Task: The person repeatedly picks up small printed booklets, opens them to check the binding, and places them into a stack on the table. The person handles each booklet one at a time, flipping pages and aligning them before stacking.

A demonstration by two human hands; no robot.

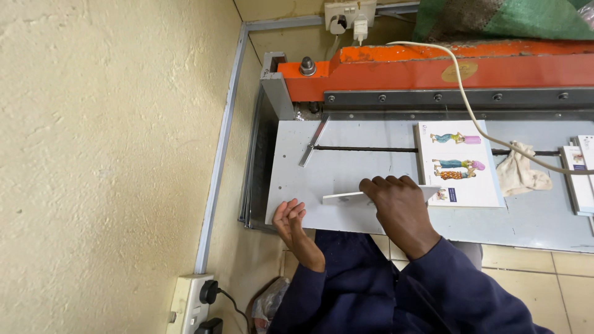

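My right hand (399, 207) grips a thin white card or booklet (346, 198) and holds it nearly flat just above the grey metal table (346, 167) of a paper cutter. The card's edge faces me, so its upper side is hidden. My left hand (292, 222) rests at the table's near edge, palm turned up, fingers loosely curled and empty, a little left of the card. A stack of printed booklets (458, 164) with coloured figures lies on the table just right of my right hand.
The cutter's orange blade beam (445, 71) runs along the back of the table. A cream cable (495, 139) crosses the booklets. A crumpled cloth (520, 173) and more booklets (581, 179) lie at right. A textured wall (105, 154) stands at left, with a socket (198, 303) below.
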